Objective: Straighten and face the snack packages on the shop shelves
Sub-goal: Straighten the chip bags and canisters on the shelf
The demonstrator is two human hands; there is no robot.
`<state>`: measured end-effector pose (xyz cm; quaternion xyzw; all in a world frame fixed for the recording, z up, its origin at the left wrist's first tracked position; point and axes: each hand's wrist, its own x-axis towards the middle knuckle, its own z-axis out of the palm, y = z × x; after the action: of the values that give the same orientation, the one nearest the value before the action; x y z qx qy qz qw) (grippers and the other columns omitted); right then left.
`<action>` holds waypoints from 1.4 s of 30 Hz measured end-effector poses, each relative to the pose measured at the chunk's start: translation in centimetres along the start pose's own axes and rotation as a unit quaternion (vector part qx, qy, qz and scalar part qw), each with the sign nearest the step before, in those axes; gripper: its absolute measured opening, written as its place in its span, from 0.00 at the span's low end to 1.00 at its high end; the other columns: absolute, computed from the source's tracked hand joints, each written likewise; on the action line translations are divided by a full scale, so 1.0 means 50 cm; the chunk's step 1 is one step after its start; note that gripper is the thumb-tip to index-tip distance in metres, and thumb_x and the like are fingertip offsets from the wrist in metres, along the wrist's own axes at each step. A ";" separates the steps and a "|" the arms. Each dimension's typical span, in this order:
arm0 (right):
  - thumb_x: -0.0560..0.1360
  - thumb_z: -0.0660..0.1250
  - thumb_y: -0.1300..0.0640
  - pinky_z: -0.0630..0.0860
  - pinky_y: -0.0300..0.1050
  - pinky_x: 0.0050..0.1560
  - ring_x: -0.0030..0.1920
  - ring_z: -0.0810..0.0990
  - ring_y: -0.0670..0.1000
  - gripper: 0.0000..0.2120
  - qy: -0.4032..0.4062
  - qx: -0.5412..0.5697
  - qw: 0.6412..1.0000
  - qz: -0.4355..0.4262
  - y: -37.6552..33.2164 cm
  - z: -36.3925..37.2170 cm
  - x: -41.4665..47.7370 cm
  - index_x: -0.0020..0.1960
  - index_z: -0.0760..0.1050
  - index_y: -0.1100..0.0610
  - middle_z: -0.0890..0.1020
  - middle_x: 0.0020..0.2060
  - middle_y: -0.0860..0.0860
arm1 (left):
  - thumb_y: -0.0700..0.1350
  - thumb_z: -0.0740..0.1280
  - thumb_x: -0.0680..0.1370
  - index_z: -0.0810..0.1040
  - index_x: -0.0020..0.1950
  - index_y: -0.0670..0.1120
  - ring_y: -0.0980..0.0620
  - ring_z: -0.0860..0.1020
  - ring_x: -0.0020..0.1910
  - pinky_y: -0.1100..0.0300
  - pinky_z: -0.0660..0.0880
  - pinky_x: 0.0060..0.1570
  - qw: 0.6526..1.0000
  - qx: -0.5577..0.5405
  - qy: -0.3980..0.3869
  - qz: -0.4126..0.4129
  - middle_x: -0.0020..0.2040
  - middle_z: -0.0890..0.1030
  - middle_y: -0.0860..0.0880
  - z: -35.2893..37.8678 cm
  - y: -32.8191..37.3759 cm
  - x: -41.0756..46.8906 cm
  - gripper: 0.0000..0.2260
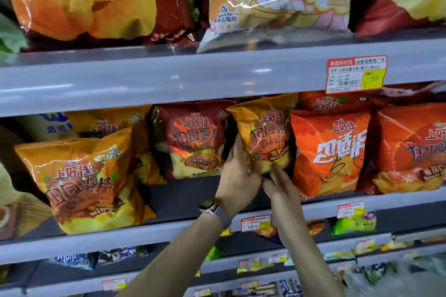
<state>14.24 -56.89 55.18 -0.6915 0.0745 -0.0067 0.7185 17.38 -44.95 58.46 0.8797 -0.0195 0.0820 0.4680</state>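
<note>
An orange-yellow hot and spicy potato chip bag (264, 132) stands tilted on the middle shelf (188, 198). My left hand (237, 177), a watch on its wrist, grips the bag's lower left corner, thumb on the front. My right hand (281, 187) touches the bag's bottom edge with straight fingers. A dark red chip bag (193, 137) stands just left of it. Two orange-red bags (330, 149) (410, 147) stand to the right. Another orange-yellow bag (89, 178) sits forward at the left, leaning over the shelf edge.
The upper shelf holds large chip bags (96, 0) and a pale bag (277, 0) hanging over its lip. A price tag (356, 75) hangs on the upper shelf rail. Lower shelves (313, 263) carry small snack packs and labels.
</note>
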 end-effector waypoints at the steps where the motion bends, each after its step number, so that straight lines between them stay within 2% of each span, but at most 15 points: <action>1: 0.80 0.65 0.63 0.71 0.33 0.55 0.57 0.74 0.30 0.29 -0.002 -0.004 1.000 0.001 -0.003 0.002 0.003 0.80 0.66 0.51 0.77 0.59 0.33 | 0.43 0.68 0.83 0.52 0.87 0.47 0.46 0.69 0.76 0.63 0.65 0.68 1.000 -0.003 -0.008 -0.005 0.78 0.70 0.47 -0.003 0.000 0.004 0.37; 3: 0.80 0.66 0.62 0.71 0.34 0.55 0.57 0.74 0.31 0.30 -0.009 -0.012 1.000 0.005 -0.011 0.006 0.008 0.80 0.66 0.49 0.78 0.60 0.34 | 0.41 0.68 0.82 0.53 0.86 0.48 0.47 0.70 0.76 0.66 0.64 0.73 1.000 -0.012 -0.025 -0.005 0.77 0.72 0.49 -0.008 -0.002 0.017 0.36; 4: 0.80 0.66 0.62 0.71 0.34 0.54 0.57 0.74 0.31 0.30 -0.010 -0.016 1.000 0.007 -0.015 0.007 0.010 0.80 0.66 0.49 0.77 0.58 0.33 | 0.40 0.68 0.82 0.54 0.86 0.49 0.48 0.71 0.75 0.73 0.61 0.73 0.999 -0.007 -0.036 0.003 0.76 0.73 0.49 -0.010 -0.008 0.026 0.36; 6: 0.80 0.67 0.60 0.70 0.35 0.53 0.59 0.75 0.34 0.30 -0.010 -0.027 1.000 0.010 -0.021 0.007 0.013 0.80 0.66 0.49 0.76 0.55 0.31 | 0.41 0.68 0.81 0.52 0.86 0.49 0.48 0.70 0.77 0.88 0.48 0.61 0.998 0.023 -0.060 0.019 0.77 0.74 0.50 -0.018 -0.016 0.037 0.37; 7: 0.79 0.67 0.60 0.70 0.36 0.55 0.60 0.75 0.35 0.30 -0.012 -0.033 0.999 0.011 -0.022 0.006 0.013 0.80 0.65 0.49 0.76 0.55 0.30 | 0.41 0.68 0.81 0.51 0.86 0.49 0.48 0.68 0.78 0.88 0.44 0.58 0.996 0.045 -0.071 0.030 0.78 0.72 0.50 -0.024 -0.016 0.039 0.38; 9: 0.79 0.68 0.59 0.69 0.40 0.61 0.57 0.74 0.33 0.32 -0.020 -0.041 0.999 0.016 -0.025 0.005 0.008 0.81 0.63 0.49 0.75 0.55 0.30 | 0.42 0.68 0.82 0.50 0.87 0.49 0.50 0.63 0.78 0.81 0.45 0.63 0.993 0.068 -0.081 0.048 0.81 0.68 0.50 -0.039 -0.013 0.034 0.38; 11: 0.78 0.70 0.55 0.68 0.43 0.65 0.58 0.74 0.35 0.35 -0.029 -0.048 0.998 0.020 -0.028 0.003 -0.001 0.82 0.62 0.49 0.77 0.63 0.35 | 0.41 0.67 0.82 0.55 0.86 0.48 0.52 0.61 0.77 0.72 0.53 0.66 0.992 0.084 -0.076 0.058 0.81 0.66 0.49 -0.054 -0.009 0.021 0.35; 14: 0.77 0.70 0.52 0.68 0.45 0.66 0.65 0.73 0.42 0.35 -0.033 -0.088 0.996 0.010 -0.036 -0.005 -0.016 0.81 0.63 0.47 0.72 0.75 0.45 | 0.41 0.66 0.82 0.67 0.80 0.46 0.46 0.70 0.75 0.64 0.65 0.68 0.990 0.091 -0.085 0.069 0.76 0.74 0.46 -0.074 -0.015 -0.009 0.26; 16: 0.73 0.69 0.48 0.70 0.46 0.67 0.67 0.75 0.44 0.35 -0.040 -0.122 0.992 -0.006 -0.041 -0.009 -0.030 0.79 0.66 0.48 0.74 0.74 0.47 | 0.41 0.66 0.83 0.71 0.79 0.46 0.43 0.76 0.69 0.63 0.70 0.61 0.987 0.109 -0.096 0.072 0.72 0.78 0.46 -0.090 -0.020 -0.039 0.23; 18: 0.72 0.69 0.46 0.71 0.46 0.67 0.67 0.76 0.46 0.32 -0.046 -0.152 0.987 -0.018 -0.047 -0.012 -0.047 0.76 0.70 0.48 0.77 0.70 0.47 | 0.42 0.65 0.83 0.71 0.79 0.48 0.42 0.79 0.66 0.56 0.76 0.60 0.984 0.121 -0.104 0.080 0.72 0.78 0.46 -0.107 -0.026 -0.070 0.24; 21: 0.80 0.70 0.53 0.72 0.42 0.66 0.65 0.77 0.44 0.21 -0.048 -0.212 0.975 -0.038 -0.045 -0.022 -0.081 0.73 0.74 0.50 0.79 0.67 0.46 | 0.46 0.64 0.83 0.71 0.78 0.53 0.41 0.80 0.63 0.47 0.79 0.58 0.983 0.138 -0.094 0.073 0.71 0.78 0.48 -0.123 -0.030 -0.121 0.22; 28: 0.81 0.68 0.51 0.72 0.41 0.64 0.66 0.76 0.46 0.19 -0.017 -0.403 0.909 -0.106 -0.014 -0.048 -0.176 0.71 0.76 0.49 0.81 0.64 0.44 | 0.50 0.66 0.84 0.73 0.76 0.53 0.47 0.76 0.69 0.47 0.78 0.61 0.990 0.113 -0.065 0.054 0.70 0.79 0.51 -0.138 -0.064 -0.238 0.19; 35: 0.79 0.64 0.49 0.77 0.50 0.54 0.57 0.79 0.54 0.15 0.005 -0.520 0.836 -0.175 0.009 -0.118 -0.235 0.64 0.77 0.51 0.82 0.54 0.49 | 0.49 0.69 0.82 0.79 0.71 0.55 0.42 0.82 0.60 0.49 0.81 0.48 0.988 0.151 -0.026 -0.008 0.63 0.83 0.51 -0.105 -0.090 -0.344 0.17; 38: 0.79 0.62 0.45 0.79 0.50 0.53 0.59 0.80 0.55 0.18 0.005 -0.549 0.819 -0.165 0.030 -0.146 -0.235 0.63 0.79 0.52 0.83 0.56 0.49 | 0.50 0.68 0.82 0.79 0.71 0.54 0.44 0.83 0.57 0.49 0.81 0.49 0.984 0.172 -0.042 -0.026 0.63 0.83 0.52 -0.067 -0.094 -0.379 0.18; 42: 0.80 0.67 0.46 0.78 0.48 0.51 0.61 0.79 0.54 0.16 -0.017 -0.562 0.813 -0.154 0.053 -0.204 -0.229 0.65 0.79 0.50 0.82 0.59 0.48 | 0.50 0.67 0.81 0.78 0.70 0.56 0.48 0.83 0.56 0.51 0.80 0.49 0.980 0.187 -0.050 -0.038 0.61 0.83 0.54 0.008 -0.068 -0.411 0.17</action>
<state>1.49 -65.61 53.34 -0.9772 -0.0547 -0.0623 0.1955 -2.45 -44.26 52.10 0.9548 0.0061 0.0225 0.2962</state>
